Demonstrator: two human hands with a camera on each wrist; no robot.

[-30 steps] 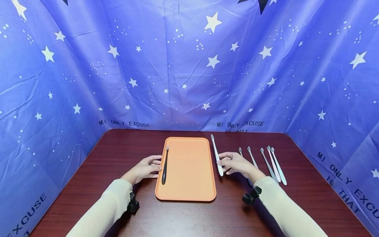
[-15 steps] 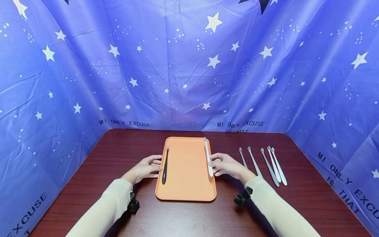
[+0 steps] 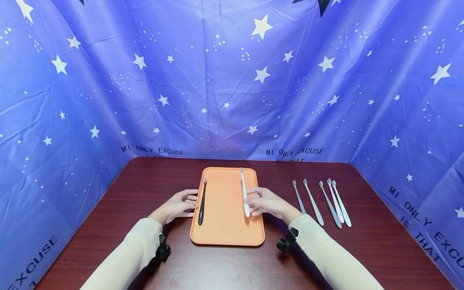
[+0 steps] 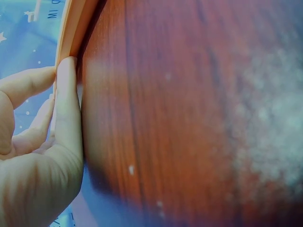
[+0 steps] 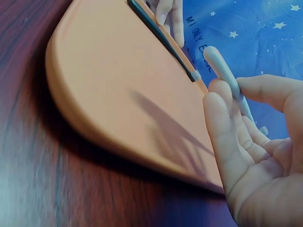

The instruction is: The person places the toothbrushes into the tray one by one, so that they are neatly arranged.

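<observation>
Here we see an orange tray (image 3: 226,225) lying flat on the dark wooden worktop (image 3: 108,225), and along its nine o'clock edge rests a black toothbrush (image 3: 201,202), bristles pointing to twelve o'clock. Over the tray's three o'clock side our right hand (image 3: 266,203) holds a white toothbrush (image 3: 244,192) pinched between thumb and fingertips, head toward twelve o'clock; whether it touches the tray floor we cannot tell. The right wrist view shows what the head view does not: the white handle's rounded end (image 5: 222,66) juts past the fingertips, the remaining fingers are fairly straight, and the brush throws a shadow on the tray surface (image 5: 118,80). Our left hand (image 3: 175,207) is released, fingers relaxed and extended, resting on the worktop against the tray's nine o'clock rim; the left wrist view confirms a fingertip (image 4: 66,71) touching the tray's edge (image 4: 75,23), holding nothing. Well off at three o'clock on the worktop lie five more toothbrushes (image 3: 322,201) side by side, seen only from the head camera.
</observation>
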